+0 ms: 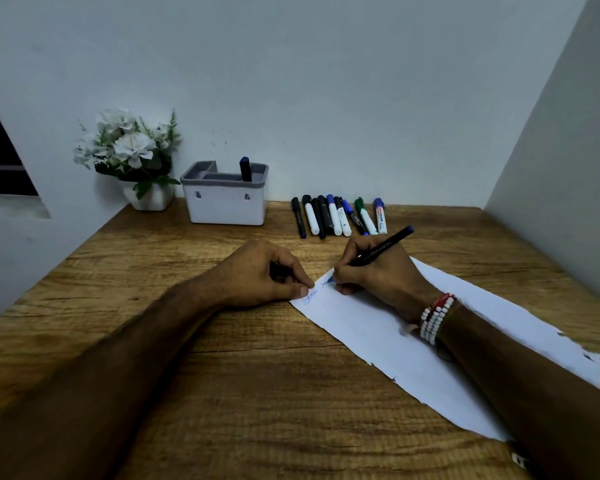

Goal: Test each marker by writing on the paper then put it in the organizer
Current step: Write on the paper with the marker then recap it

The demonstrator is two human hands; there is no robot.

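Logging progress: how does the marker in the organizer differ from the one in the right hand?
The marker in the organizer stands upright and untouched, only its dark blue top showing above the organizer rim; the marker in the right hand slants, gripped by the right hand, black barrel in view, blue tip on the paper. Both show blue.

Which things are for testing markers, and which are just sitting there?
Job: black blue-tipped marker in right hand; dark cap in left hand; white paper strip; row of loose markers; white grey-rimmed organizer.
Just there: white flowers in white pot.
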